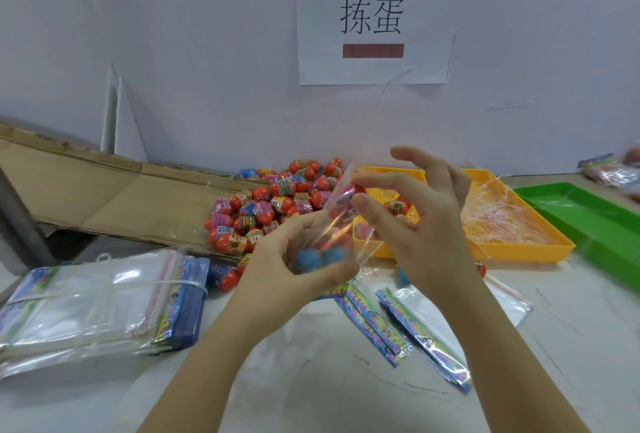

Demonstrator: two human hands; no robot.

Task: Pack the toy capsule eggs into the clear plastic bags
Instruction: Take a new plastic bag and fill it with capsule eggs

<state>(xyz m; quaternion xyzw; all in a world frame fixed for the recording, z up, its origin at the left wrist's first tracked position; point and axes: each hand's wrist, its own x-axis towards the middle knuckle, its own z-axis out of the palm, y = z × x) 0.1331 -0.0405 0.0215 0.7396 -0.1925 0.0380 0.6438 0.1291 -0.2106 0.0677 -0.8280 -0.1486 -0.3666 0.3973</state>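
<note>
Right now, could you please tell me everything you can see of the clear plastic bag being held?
The clear plastic bag is thin, glossy and crinkled, held tilted with its open mouth up and right. The left hand grips its lower end, where two blue capsule eggs sit. The right hand pinches a pink-labelled capsule egg at its mouth.
</note>
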